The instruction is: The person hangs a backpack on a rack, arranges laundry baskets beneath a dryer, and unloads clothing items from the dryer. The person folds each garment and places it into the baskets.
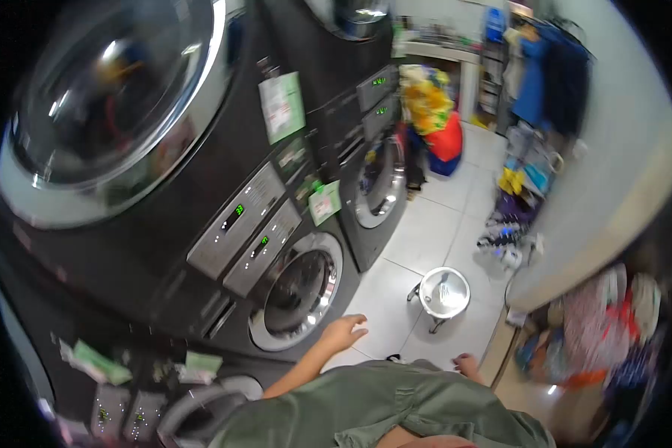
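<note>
Near the lower middle, my left hand (343,333) is held out over the tiled floor with its fingers apart and nothing in it. It is close to the round door of a lower washing machine (296,290). My right hand (467,367) shows only in part at the right side of my green shirt (366,403); its fingers look curled, and what they hold, if anything, is too small to make out. Ahead of both hands, a round stool (445,293) with a shiny top stands on the floor.
Dark stacked machines (164,261) line the left. A pile of colourful laundry (429,104) stands at the back. Clothes hang (549,75) at the back right, above more items along the wall (575,194). Heaped clothes (597,321) lie at the lower right.
</note>
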Motion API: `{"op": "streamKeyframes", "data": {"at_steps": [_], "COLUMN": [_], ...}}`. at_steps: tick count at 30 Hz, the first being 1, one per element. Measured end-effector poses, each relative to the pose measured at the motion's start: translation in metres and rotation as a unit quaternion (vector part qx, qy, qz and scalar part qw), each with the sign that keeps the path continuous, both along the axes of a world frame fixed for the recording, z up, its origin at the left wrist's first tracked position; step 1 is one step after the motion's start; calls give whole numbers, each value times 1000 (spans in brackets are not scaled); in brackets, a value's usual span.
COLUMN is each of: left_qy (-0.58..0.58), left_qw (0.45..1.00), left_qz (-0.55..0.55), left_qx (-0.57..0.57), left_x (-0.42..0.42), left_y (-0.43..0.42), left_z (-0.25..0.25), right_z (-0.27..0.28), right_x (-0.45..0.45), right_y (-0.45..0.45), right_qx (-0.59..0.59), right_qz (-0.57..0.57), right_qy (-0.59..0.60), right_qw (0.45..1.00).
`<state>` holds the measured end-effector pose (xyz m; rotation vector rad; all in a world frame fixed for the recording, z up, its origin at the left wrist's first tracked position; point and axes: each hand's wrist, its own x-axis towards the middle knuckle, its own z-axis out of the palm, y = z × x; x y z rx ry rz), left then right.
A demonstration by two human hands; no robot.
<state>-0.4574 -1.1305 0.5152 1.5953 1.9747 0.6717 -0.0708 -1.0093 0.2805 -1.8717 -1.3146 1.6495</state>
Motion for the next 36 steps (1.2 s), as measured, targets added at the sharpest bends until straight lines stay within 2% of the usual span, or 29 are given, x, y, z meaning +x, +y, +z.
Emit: {"op": "streamKeyframes", "data": {"at_steps": [2, 3, 4, 5, 6, 8, 10, 14, 16, 17, 19, 20, 21, 23, 24, 26, 28, 29, 31, 32, 33, 35, 36], "left_qy": [-19, 3, 36, 88, 116, 100, 9, -123, -190, -231, -283, -296, -295, -318, -335, -323, -307, -279, -239, -228, -205, -149, -115], "left_qw": [996, 989, 977, 960, 937, 866, 792, 656, 571, 555, 504, 473, 468, 376, 363, 366, 369, 364, 357, 353, 355, 348, 344], "left_qz": [83, 143, 208, 264, 315, 469, 567, 680, 720, 725, 760, 787, 791, 849, 850, 855, 860, 873, 893, 901, 908, 923, 930], "left_qx": [-38, -24, -33, -21, -100, -142, -226, -304, -345, -336, -296, -264, -263, -190, -184, -179, -172, -165, -132, -103, -91, -68, -58], "left_x": [1, 0, 3, 5, 14, 55, 106, 239, 306, 337, 389, 409, 421, 450, 459, 466, 461, 450, 420, 404, 386, 348, 333], "left_y": [-13, -26, -45, -70, -96, -154, -207, -307, -348, -373, -413, -428, -447, -477, -496, -539, -587, -615, -671, -703, -737, -809, -842], "left_z": [3, -4, -7, -29, -23, -35, -46, -96, -117, -139, -160, -166, -170, -178, -184, -199, -202, -202, -198, -200, -196, -186, -184], "right_z": [8, 27, 23, 22, 23, 23, 14, -8, -39, -66, -100, -86, -65, -9, 25, 37, 53, 40, -8, 26, 36, 34, 23], "right_x": [-23, -44, -50, -58, -69, -91, -129, -207, -243, -261, -294, -311, -325, -328, -324, -318, -312, -317, -338, -339, -347, -374, -392], "right_y": [26, 40, 58, 74, 94, 127, 155, 160, 141, 129, 69, 14, -54, -183, -246, -341, -427, -452, -496, -534, -564, -630, -662], "right_qx": [-38, -29, -78, -121, -141, -155, -142, -84, -56, -46, -32, -17, -7, -9, -32, -30, 28, 29, 163, 90, 90, 4, -1], "right_qz": [163, 289, 383, 454, 505, 574, 614, 637, 660, 676, 716, 737, 760, 791, 798, 827, 872, 871, 945, 936, 938, 900, 902], "right_qy": [-8, -92, -21, -24, -64, -153, -218, -266, -254, -238, -204, -199, -194, -190, -206, -170, -159, -163, -76, -153, -160, -272, -265], "right_qw": [986, 953, 920, 882, 849, 789, 745, 719, 705, 696, 667, 646, 621, 581, 565, 535, 462, 462, 274, 304, 293, 341, 342]}}
